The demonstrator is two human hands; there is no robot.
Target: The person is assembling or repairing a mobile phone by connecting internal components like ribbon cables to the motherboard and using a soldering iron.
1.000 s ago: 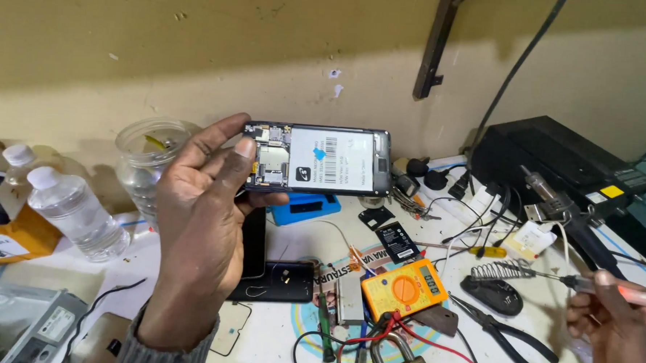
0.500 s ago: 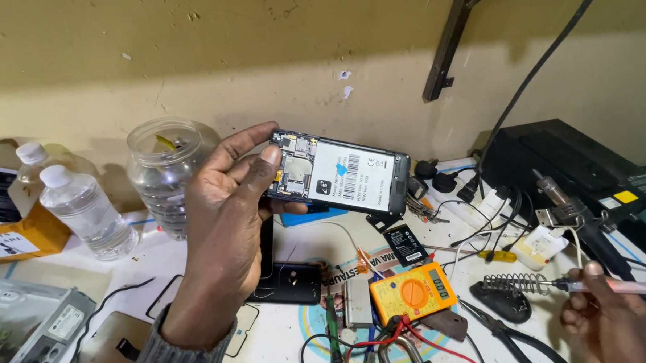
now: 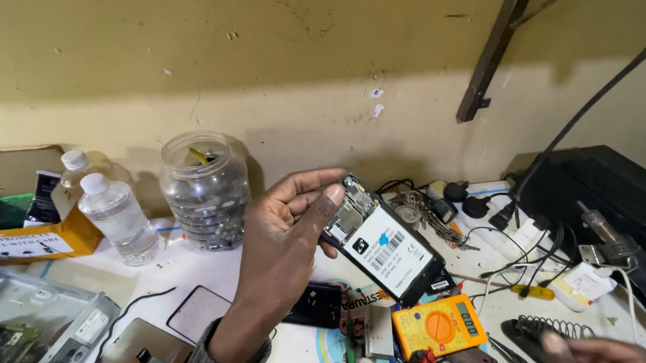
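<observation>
My left hand (image 3: 280, 252) holds up an opened phone (image 3: 382, 238) with its back cover off, showing a white-labelled battery and the circuit board at its upper end. The phone tilts down toward the right, above the bench. At the bottom right edge of the view my right hand (image 3: 597, 360) is low and blurred, close to a coiled metal soldering-iron stand (image 3: 545, 330). I cannot tell whether it grips anything.
An orange multimeter (image 3: 440, 326) with red leads lies under the phone. A clear plastic jar (image 3: 203, 189) and two water bottles (image 3: 118, 216) stand at the left. A black box (image 3: 606, 190), power strip (image 3: 481, 210), cables and another phone (image 3: 316, 304) crowd the bench.
My left hand has tilted the phone so its right end dips down, and moved it right. My right hand has dropped lower toward the frame's bottom edge.
</observation>
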